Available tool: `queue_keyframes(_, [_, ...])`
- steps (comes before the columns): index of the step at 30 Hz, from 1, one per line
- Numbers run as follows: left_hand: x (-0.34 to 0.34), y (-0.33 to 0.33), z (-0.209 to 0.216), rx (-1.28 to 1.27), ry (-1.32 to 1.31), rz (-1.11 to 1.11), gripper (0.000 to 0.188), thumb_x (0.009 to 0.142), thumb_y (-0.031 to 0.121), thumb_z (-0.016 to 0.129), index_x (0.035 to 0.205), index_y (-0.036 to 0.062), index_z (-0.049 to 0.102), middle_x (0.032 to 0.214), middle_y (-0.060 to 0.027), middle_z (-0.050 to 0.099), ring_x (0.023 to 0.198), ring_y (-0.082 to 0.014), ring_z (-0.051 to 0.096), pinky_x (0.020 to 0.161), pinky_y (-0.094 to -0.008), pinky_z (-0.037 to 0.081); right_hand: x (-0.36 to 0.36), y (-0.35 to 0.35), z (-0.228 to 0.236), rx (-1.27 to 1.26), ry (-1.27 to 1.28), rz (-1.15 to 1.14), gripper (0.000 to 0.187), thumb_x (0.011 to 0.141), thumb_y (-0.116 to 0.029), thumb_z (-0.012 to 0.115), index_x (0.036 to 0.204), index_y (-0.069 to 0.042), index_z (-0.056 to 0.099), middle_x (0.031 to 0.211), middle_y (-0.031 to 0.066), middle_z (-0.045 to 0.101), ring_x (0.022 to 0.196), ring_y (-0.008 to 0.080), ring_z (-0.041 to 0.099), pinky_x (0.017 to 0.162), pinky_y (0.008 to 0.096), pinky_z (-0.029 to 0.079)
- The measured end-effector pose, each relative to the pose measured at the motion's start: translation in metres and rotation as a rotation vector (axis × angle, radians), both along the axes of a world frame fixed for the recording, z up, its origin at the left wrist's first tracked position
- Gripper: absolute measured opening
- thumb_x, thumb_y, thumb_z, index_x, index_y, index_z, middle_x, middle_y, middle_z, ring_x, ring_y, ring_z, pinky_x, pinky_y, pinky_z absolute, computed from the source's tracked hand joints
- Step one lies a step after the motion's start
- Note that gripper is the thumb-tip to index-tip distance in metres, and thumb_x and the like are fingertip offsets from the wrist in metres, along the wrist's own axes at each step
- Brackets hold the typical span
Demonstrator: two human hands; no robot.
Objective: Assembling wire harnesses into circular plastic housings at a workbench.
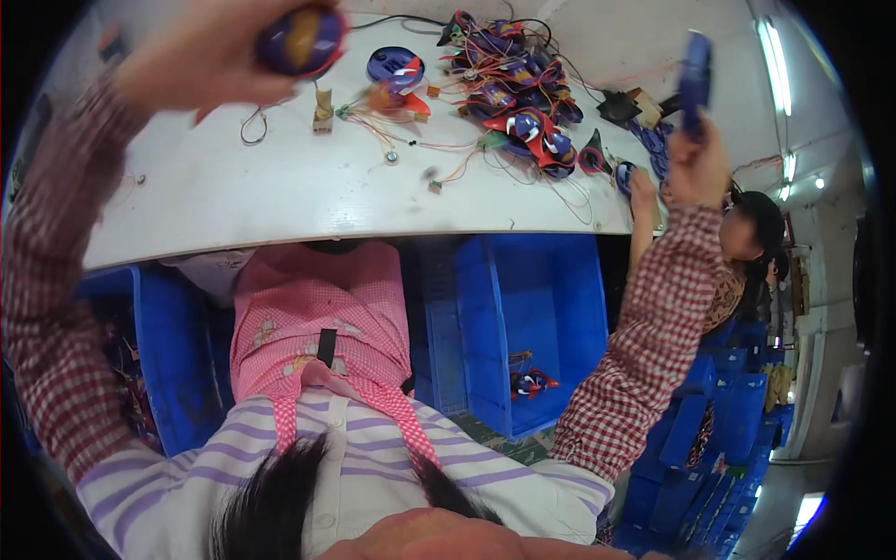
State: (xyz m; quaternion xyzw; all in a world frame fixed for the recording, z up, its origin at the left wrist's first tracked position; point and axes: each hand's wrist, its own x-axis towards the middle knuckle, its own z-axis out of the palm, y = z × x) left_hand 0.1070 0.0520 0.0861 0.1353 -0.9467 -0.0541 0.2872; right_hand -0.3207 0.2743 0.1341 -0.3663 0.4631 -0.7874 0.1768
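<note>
At the upper left, my left hand (201, 61) is raised over the table, its fingers closed round a rounded purple and red plastic toy part (301, 39) with an orange patch. On the far right, my right hand (702, 168) is up too, gripping a long dark blue object (694, 84) whose kind blur hides. Between them on the white table (280, 196) lie an open purple round shell (397, 65), a red piece (411, 105) with thin wires, and a small brownish block (323, 112). Loose wires with small parts trail toward the table's front edge.
A heap of purple and red toy parts (523, 84) with tangled wires covers the table's back right. Beside it, another person's hand (642, 194) touches a blue round part. Below the table edge stand blue bins (532, 280), one holding a wired part (532, 381).
</note>
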Motion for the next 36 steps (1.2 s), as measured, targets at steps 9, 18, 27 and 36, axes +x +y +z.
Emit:
queue_keyframes(9, [0.103, 0.026, -0.078, -0.318, -0.537, 0.204, 0.059, 0.045, 0.013, 0.075, 0.100, 0.0102, 0.053, 0.100, -0.0080, 0.048, 0.098, -0.0262, 0.045, 0.109, -0.0516, 0.015, 0.191, -0.059, -0.186, 0.614, -0.051, 0.435, 0.020, 0.082, -0.015, 0.065, 0.095, 0.000, 0.059, 0.071, 0.0056, 0.056, 0.039, 0.0105, 0.046, 0.035, 0.0213, 0.039])
queue_keyframes(18, [0.142, -0.053, -0.168, -0.364, -0.758, 0.327, 0.044, 0.060, 0.010, 0.070, 0.101, 0.0107, 0.055, 0.108, -0.0073, 0.049, 0.116, -0.0268, 0.039, 0.113, -0.0547, 0.006, 0.227, -0.126, -0.244, 0.832, 0.076, 0.535, 0.028, 0.084, -0.018, 0.062, 0.101, 0.005, 0.058, 0.074, 0.0084, 0.058, 0.043, 0.0113, 0.048, 0.037, 0.0213, 0.040])
queue_keyframes(27, [0.157, -0.081, -0.198, -0.462, -0.648, 0.184, 0.033, 0.075, 0.008, 0.061, 0.107, 0.0138, 0.057, 0.114, -0.0034, 0.052, 0.131, -0.0233, 0.029, 0.115, -0.0474, 0.004, 0.227, -0.148, -0.256, 1.037, 0.159, 0.505, 0.032, 0.085, -0.025, 0.063, 0.099, 0.004, 0.059, 0.071, 0.0067, 0.057, 0.042, 0.0104, 0.047, 0.036, 0.0206, 0.039])
queue_keyframes(36, [0.087, -0.020, -0.179, 0.088, -0.244, 0.460, 0.041, 0.081, 0.027, 0.060, 0.118, 0.0086, 0.053, 0.119, -0.0104, 0.053, 0.109, -0.0246, 0.052, 0.092, -0.0403, 0.040, 0.203, -0.238, -0.262, 0.409, 1.008, 0.139, 0.046, 0.077, -0.031, 0.072, 0.103, 0.004, 0.057, 0.091, 0.0137, 0.061, 0.073, 0.0173, 0.058, 0.058, 0.0273, 0.049])
